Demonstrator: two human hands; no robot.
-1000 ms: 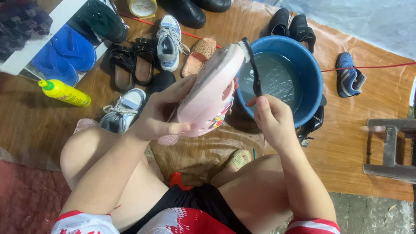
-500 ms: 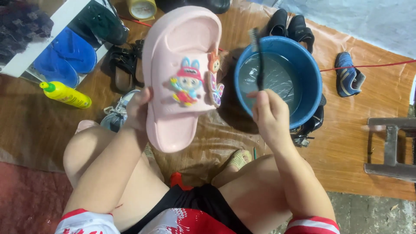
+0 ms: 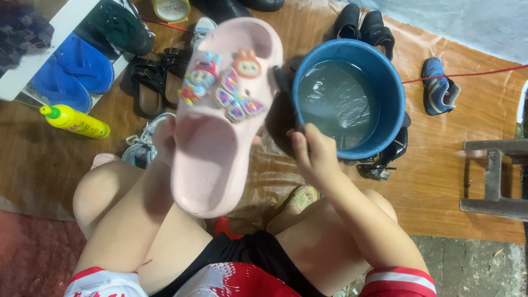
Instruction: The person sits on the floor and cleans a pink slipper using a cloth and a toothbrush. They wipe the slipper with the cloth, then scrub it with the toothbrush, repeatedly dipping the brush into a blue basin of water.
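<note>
A brown floor mat (image 3: 451,165) carries everything, with bare grey ground beyond its far right corner. On it, right of centre, stands a round blue basin (image 3: 391,93) holding water. In front of the camera, just left of the basin, a pink slide (image 3: 220,115) is held up with its top side facing the camera, toe end away from the person, its strap set with cartoon charms and a butterfly. The left hand (image 3: 164,137) grasps the slide from behind along its left edge; only a thumb and part of the palm show. The right hand (image 3: 312,155) is clenched around a dark brush handle (image 3: 286,82), which reaches up between the slide and the basin rim; the brush head is hidden. Left of the slide lie brown sandals (image 3: 159,77), a grey sneaker (image 3: 144,144) and a yellow bottle (image 3: 74,121). Black shoes (image 3: 363,27) sit beyond the basin, a blue shoe (image 3: 438,88) to its right.
</note>
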